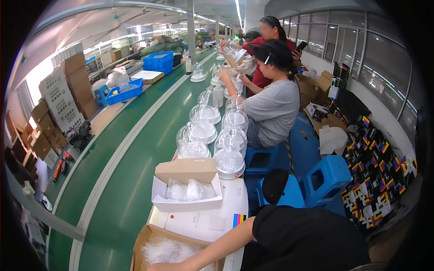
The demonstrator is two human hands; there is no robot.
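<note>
Currently reaching the right hand (pixel 165 267) over a cardboard box (pixel 138 254), just beside crinkled clear plastic (pixel 166 250) inside; hiding the fingers at the lower edge, leaving their grip impossible to tell.

A long green desk (pixel 131 176) carries rows of clear domes (pixel 192 143) on white bases (pixel 230 174); nearer, a white board (pixel 236 197) under an open white box (pixel 187 206); nearest, a brown carton (pixel 138 248).

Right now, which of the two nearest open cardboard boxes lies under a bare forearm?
The brown cardboard box lowest in view, with wispy whitish filling; no arm crosses the white cardboard box.
</note>
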